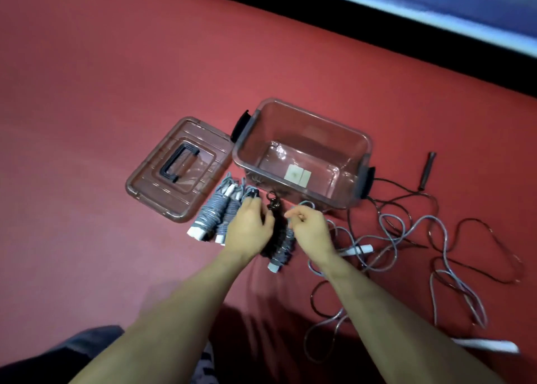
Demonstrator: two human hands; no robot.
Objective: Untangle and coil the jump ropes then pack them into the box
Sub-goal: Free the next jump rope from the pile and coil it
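A clear plastic box with black latches stands open on the red floor, holding only a small label. Its lid lies to the left. In front of the box lie several coiled grey ropes with white handles. My left hand holds a dark coiled rope against them. A grey coiled rope lies beside the dark one. My right hand pinches a grey rope end near the box's front wall. To the right sprawl loose tangled ropes, grey and dark.
A dark handle lies right of the box. White handles lie among the loose ropes and at the lower right. A black strip and a pale wall run along the top right. My legs show at the bottom.
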